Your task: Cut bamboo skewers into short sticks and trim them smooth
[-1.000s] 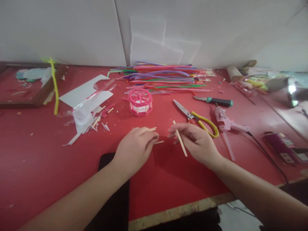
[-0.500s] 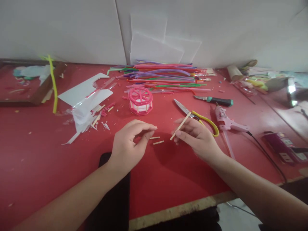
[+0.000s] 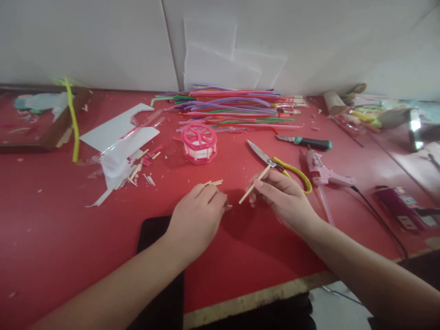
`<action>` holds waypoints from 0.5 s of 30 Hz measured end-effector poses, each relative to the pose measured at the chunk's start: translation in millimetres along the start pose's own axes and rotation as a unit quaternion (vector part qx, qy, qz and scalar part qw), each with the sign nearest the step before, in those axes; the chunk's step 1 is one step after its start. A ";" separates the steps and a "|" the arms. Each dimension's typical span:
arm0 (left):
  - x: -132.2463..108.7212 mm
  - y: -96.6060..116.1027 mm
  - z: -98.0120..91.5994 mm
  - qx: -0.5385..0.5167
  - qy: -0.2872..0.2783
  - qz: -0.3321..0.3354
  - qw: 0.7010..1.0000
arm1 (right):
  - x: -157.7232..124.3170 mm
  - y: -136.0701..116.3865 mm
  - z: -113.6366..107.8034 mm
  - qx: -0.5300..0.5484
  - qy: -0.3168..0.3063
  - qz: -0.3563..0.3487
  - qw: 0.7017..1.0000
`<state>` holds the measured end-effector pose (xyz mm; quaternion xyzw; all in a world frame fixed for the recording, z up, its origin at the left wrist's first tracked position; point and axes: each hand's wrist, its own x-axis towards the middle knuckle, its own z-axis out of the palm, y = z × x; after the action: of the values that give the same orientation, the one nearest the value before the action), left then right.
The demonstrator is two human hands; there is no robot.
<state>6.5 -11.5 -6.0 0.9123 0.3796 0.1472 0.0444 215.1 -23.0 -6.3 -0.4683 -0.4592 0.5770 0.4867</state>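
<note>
My right hand (image 3: 278, 190) pinches a thin wooden stick (image 3: 254, 184) between thumb and fingers, the stick slanting down to the left. My left hand (image 3: 199, 215) is closed, palm down, with its fingertips low over the table; whatever they may hold is hidden. Short cut pieces of stick (image 3: 216, 182) lie just beyond its knuckles. Farther back stands a small pink eight-sided frame (image 3: 200, 143) with a spoked top, short wooden posts and a white inside. Scissors (image 3: 263, 154) with yellow handles lie just behind my right hand.
Right of the scissors are a green-and-black utility knife (image 3: 313, 143) and a pink glue gun (image 3: 323, 169) with a cable. Coloured pipe cleaners (image 3: 233, 103) lie along the back. White sheet scraps (image 3: 117, 130) lie left, and a black phone-like slab (image 3: 154, 229) sits under my left forearm.
My left hand has turned palm down and moved slightly right and lower. The short stick pieces now show beyond its knuckles, farther back than before. My right hand still holds its stick.
</note>
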 end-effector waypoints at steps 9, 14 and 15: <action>-1.2 0.6 -0.1 -0.104 -0.014 0.007 0.994 | -0.4 1.9 -2.7 -0.013 0.030 -0.014 0.999; 1.7 -8.3 -7.8 -0.265 0.073 -0.101 0.956 | -4.2 -3.7 0.6 -0.089 0.029 -0.037 0.995; 2.4 -9.9 -8.5 -0.285 0.081 -0.108 0.949 | -5.5 -5.1 2.0 -0.122 0.026 -0.045 0.991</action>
<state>-1.2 -3.2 0.8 0.7999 0.4207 0.3171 0.2875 214.2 -28.0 -0.5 -0.5182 -0.5339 0.4818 0.4629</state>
